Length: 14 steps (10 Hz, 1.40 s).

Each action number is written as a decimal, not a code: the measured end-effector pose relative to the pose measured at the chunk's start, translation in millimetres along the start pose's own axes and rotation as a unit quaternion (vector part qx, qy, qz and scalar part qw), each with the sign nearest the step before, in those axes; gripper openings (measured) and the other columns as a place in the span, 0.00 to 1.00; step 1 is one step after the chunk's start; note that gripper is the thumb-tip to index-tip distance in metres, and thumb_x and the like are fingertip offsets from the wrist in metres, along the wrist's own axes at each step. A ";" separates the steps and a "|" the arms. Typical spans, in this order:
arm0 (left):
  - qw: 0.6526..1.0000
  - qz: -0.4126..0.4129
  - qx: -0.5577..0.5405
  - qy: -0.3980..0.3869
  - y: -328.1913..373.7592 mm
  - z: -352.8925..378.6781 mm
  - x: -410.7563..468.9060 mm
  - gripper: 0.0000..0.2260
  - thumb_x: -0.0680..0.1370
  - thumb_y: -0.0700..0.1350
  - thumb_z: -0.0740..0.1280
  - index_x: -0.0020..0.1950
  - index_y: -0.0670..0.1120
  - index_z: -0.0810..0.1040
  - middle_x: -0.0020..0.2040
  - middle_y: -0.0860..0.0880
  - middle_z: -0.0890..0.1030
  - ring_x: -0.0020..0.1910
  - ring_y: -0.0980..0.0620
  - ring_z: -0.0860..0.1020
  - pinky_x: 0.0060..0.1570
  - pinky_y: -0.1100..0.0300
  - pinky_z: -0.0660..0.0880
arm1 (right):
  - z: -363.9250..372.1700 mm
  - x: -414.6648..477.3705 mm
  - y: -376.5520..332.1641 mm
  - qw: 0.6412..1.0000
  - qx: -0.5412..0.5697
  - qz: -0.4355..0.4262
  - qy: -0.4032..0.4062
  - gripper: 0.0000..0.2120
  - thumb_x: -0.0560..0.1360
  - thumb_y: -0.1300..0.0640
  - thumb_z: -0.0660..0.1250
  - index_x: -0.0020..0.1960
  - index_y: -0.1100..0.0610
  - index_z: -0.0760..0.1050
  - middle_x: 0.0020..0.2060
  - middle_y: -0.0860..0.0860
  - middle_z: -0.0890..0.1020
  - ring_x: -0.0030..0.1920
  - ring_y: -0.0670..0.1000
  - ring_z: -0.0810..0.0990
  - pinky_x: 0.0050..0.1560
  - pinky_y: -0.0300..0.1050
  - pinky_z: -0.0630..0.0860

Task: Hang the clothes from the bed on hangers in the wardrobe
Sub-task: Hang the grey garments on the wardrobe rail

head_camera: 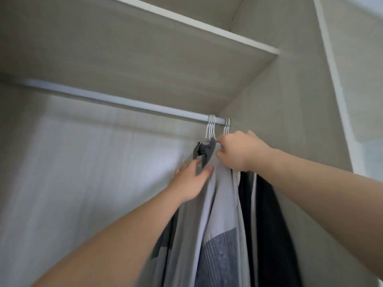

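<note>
Clothes on white hangers (211,126) in the beige wood-grain wardrobe (261,96).
The right hand (240,151) grips the light grey garment (222,195) near its hanger, fingers curled; the left hand (191,180) presses straight fingers on its front.

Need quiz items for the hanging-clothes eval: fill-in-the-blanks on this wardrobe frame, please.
1. The hangers hook over the ____ below the shelf.
2. All the hangers are ____ in colour.
3. The ____ has a curled grip on the top of the light grey shirt; the left hand lies straight-fingered on it.
Missing: rail; white; right hand.
</note>
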<state>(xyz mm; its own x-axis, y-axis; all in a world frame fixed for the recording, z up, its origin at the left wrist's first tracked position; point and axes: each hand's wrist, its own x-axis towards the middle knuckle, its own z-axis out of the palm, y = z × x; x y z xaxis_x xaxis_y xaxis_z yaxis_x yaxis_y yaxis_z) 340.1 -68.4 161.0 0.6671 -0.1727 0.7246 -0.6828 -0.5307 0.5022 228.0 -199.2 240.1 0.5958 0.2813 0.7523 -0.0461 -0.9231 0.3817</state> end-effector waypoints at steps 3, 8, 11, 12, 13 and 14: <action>0.989 0.102 -0.057 -0.094 -21.6 16.9 21.8 0.42 0.69 0.75 0.54 0.80 0.56 0.59 0.79 0.52 0.63 0.77 0.49 0.61 0.76 0.46 0.60 | 1.6 45.9 -33.4 0.986 0.005 0.146 -0.080 0.13 0.77 0.63 0.61 0.35 0.58 0.63 0.32 0.53 0.70 0.29 0.51 0.69 0.28 0.40 0.67; 0.987 0.119 -0.046 -0.103 -46.0 -19.4 16.7 0.31 0.81 0.65 0.56 0.81 0.54 0.56 0.80 0.50 0.60 0.77 0.49 0.62 0.75 0.52 0.60 | 9.7 72.6 -86.2 0.959 0.043 0.219 -0.177 0.16 0.78 0.70 0.52 0.60 0.65 0.75 0.58 0.59 0.78 0.61 0.59 0.76 0.49 0.43 0.72; 0.982 0.150 -0.017 -0.109 -47.5 -27.2 -1.3 0.32 0.81 0.64 0.57 0.81 0.54 0.53 0.81 0.50 0.57 0.79 0.49 0.57 0.75 0.51 0.58 | 46.8 80.0 -54.0 0.873 0.354 0.328 0.070 0.05 0.79 0.60 0.58 0.46 0.59 0.70 0.37 0.55 0.72 0.42 0.55 0.73 0.36 0.43 0.70; 0.981 0.167 0.002 -0.097 -48.2 -27.7 -1.3 0.31 0.81 0.65 0.56 0.80 0.56 0.54 0.81 0.50 0.57 0.79 0.48 0.57 0.75 0.49 0.60 | 49.8 75.6 -47.1 0.888 0.323 0.306 0.112 0.09 0.78 0.57 0.60 0.42 0.62 0.71 0.34 0.56 0.75 0.38 0.58 0.74 0.33 0.43 0.68; 0.979 0.198 -0.008 -0.045 -46.4 -28.0 1.8 0.27 0.81 0.62 0.57 0.78 0.55 0.59 0.78 0.52 0.61 0.76 0.48 0.59 0.73 0.48 0.61 | 39.7 67.6 -45.0 0.892 0.307 0.294 0.154 0.11 0.78 0.55 0.60 0.46 0.61 0.76 0.40 0.57 0.79 0.44 0.60 0.79 0.43 0.48 0.74; 0.970 0.231 -0.035 0.075 -40.3 -31.0 0.7 0.24 0.81 0.59 0.58 0.74 0.51 0.66 0.74 0.51 0.67 0.70 0.46 0.65 0.68 0.55 0.63 | 22.8 49.3 -39.9 0.896 0.291 0.274 0.191 0.10 0.78 0.54 0.60 0.46 0.58 0.76 0.41 0.56 0.80 0.46 0.61 0.79 0.45 0.50 0.76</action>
<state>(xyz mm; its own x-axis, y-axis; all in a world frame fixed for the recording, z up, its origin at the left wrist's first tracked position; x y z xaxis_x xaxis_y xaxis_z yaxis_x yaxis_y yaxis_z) 358.9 -21.3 156.0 0.2388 -0.2533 0.9374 -0.9205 -0.3665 0.1355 277.5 -154.5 249.6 0.2886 -0.2903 0.9124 0.2442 -0.8991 -0.3633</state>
